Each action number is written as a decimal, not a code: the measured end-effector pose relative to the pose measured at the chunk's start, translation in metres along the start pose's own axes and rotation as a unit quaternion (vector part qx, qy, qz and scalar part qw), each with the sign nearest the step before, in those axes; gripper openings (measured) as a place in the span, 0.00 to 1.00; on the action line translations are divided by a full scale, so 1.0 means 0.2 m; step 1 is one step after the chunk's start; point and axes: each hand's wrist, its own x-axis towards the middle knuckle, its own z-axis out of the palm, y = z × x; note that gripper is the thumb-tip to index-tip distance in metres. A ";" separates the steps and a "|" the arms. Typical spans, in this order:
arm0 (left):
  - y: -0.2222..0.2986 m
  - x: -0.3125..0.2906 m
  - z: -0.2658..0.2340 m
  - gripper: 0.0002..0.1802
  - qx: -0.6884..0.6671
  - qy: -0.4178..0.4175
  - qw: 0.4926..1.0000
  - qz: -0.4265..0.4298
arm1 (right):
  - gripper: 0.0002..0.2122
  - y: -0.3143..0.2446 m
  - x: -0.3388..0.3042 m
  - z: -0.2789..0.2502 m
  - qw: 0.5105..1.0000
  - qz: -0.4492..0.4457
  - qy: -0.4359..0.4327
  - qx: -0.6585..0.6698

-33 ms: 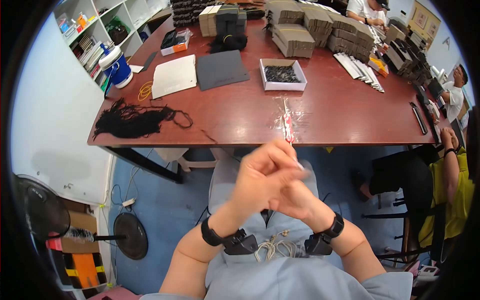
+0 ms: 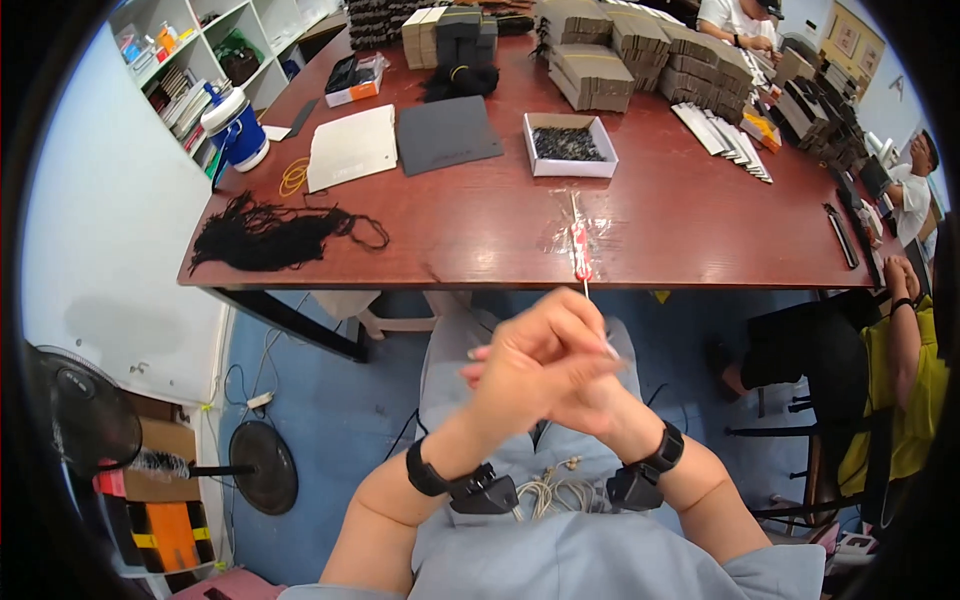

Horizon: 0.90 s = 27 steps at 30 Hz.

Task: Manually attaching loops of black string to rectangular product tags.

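Note:
My left hand and my right hand are pressed together in front of the table edge, above my lap. The left thumb and index finger are pinched, with a small pale spot at their tips, and I cannot make out what is between them. Most of the right hand lies behind the left; its fingers look curled but are partly hidden and blurred. Just beyond the hands, a tool with a red handle and a thin metal shaft lies under clear tape on the table, one end jutting over the edge.
On the red-brown table lie a bundle of black cords, a white board, a dark grey board and a white box of small black pieces. Stacked grey card stands behind. A person in yellow sits at right.
Both hands have shifted slightly, and fingertips now show past the left side of my left hand. The table scene sits a little differently in the view.

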 end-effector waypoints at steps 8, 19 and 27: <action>0.01 -0.33 -0.07 0.05 -0.031 0.136 0.988 -0.065 | 0.17 -0.04 0.12 0.00 0.992 -0.048 0.071 -0.093; -0.06 -0.34 -0.19 0.10 -0.242 0.160 0.884 -0.366 | 0.20 0.00 -0.09 -0.12 0.917 0.063 -0.142 -0.366; -0.10 -0.27 -0.20 0.06 -0.267 0.078 0.874 -0.399 | 0.16 0.07 -0.10 -0.18 0.913 0.067 -0.149 -0.373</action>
